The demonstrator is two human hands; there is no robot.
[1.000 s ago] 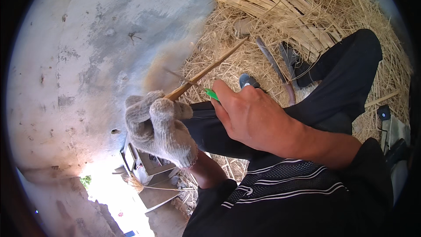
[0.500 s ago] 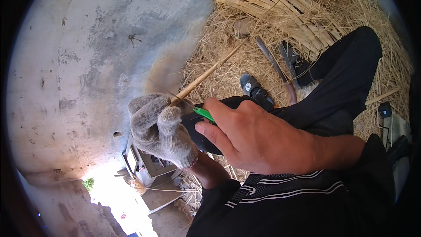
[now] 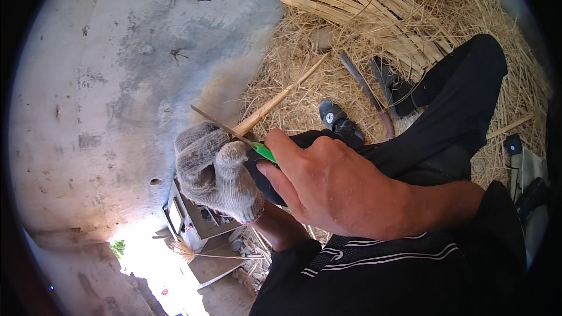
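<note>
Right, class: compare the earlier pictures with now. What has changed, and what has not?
The right hand and green-handled knife have moved down the stick, toward the gloved left hand. Nothing was taken up or let go: the left hand still holds the stick, the right the knife.

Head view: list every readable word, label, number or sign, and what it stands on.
No words or numbers are legible.
Dark shoe: round white emblem, too small to read.
Black shirt: small white mark, no readable lettering.
Green knife handle: none visible.
Black piece at right edge: pale round mark, too small.
</note>
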